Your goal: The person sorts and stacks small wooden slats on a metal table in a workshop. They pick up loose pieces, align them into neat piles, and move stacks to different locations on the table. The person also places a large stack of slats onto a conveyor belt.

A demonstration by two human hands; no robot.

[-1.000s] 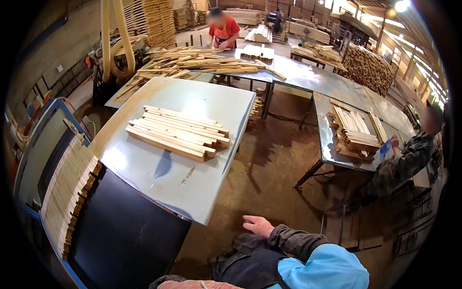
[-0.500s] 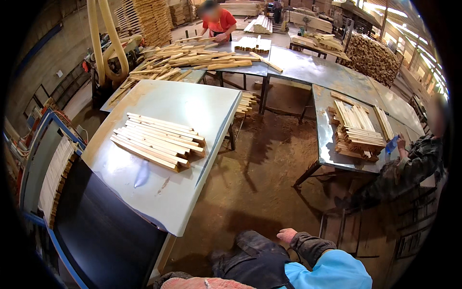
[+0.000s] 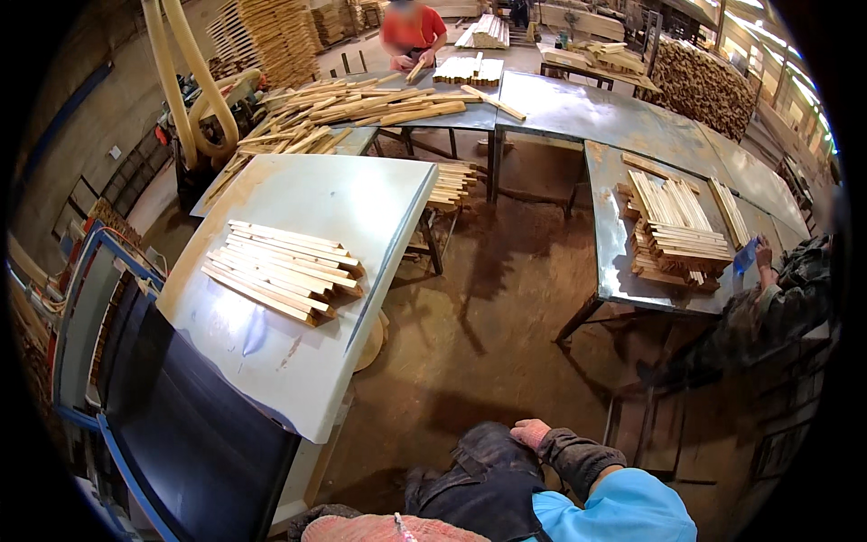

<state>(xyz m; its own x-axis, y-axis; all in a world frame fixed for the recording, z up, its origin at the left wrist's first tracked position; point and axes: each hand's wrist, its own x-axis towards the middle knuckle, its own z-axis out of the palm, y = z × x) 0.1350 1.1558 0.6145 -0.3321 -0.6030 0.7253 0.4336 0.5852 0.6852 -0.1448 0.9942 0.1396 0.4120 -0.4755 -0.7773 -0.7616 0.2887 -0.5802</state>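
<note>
- You are standing in a woodworking shop, a production floor for cut timber.
- The pale surface (image 3: 361, 194) at your left carries a bundle of short wooden slats (image 3: 283, 268), sawn to one length and laid side by side.
- A second metal surface (image 3: 614, 262) at your right bears a crosswise stack of slats (image 3: 673, 230).
- Farther back, loose wooden strips (image 3: 361, 107) lie heaped on another surface, where a person in a red top (image 3: 414, 27) works.
- Tall stacks of boards (image 3: 271, 36) and a wall of piled offcuts (image 3: 700, 86) line the rear.
- Pale flexible hoses (image 3: 185, 90) rise from a machine at the left.
- The floor (image 3: 506, 307) is brown, dusty and bare.
</note>
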